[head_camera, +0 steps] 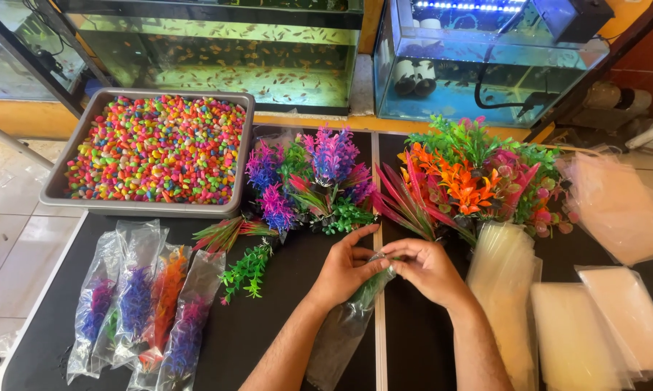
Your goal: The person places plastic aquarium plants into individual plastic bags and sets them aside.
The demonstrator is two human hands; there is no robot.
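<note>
A: Obs. — both hands at the desk's near edge, middle. Left hand (pixel 343 269) and right hand (pixel 425 269) each pinch closed on the mouth of a clear bag (pixel 343 326) with a green plastic plant (pixel 370 288) inside.

B: Risk — stiff fronds may snag or split the thin film; a slack pinch lets the bag slide off.
</note>
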